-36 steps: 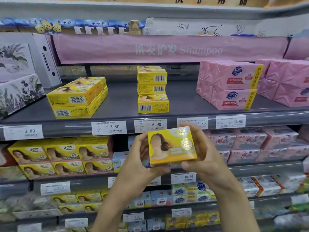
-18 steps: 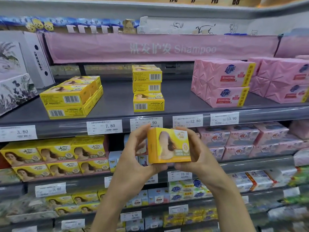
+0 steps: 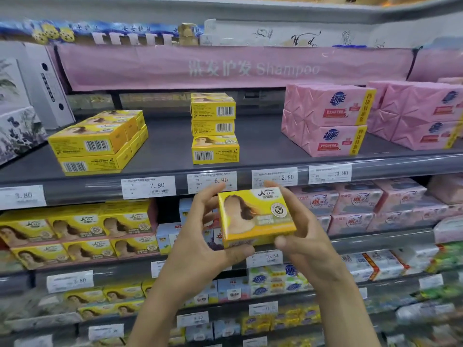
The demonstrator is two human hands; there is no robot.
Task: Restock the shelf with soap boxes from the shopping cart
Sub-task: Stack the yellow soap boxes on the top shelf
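You are holding one yellow soap box (image 3: 255, 216) in front of you with both hands. Your left hand (image 3: 200, 244) grips its left side, with the thumb curled under the bottom edge and the fingers behind the top. Your right hand (image 3: 303, 236) grips the right side the same way, with the thumb at the bottom corner and the fingers behind. The box is tilted a little, and its front, with a picture of long hair, faces you. It is in the air, just below the front edge of the gray shelf (image 3: 263, 144) and not touching it. It sits in front of the white price tags (image 3: 149, 187) on that edge. On the shelf, right above your hands, there is a small stack of three yellow boxes (image 3: 214, 128). To the left of it is a bigger pile of yellow boxes (image 3: 97, 144), two layers high. To the right are big pink packs (image 3: 325, 118), also stacked two high. A pink banner (image 3: 225, 68) hangs above the shelf. On the next shelf down, to the left of your hands, more yellow boxes (image 3: 82, 229) stand in two rows with their fronts facing you.
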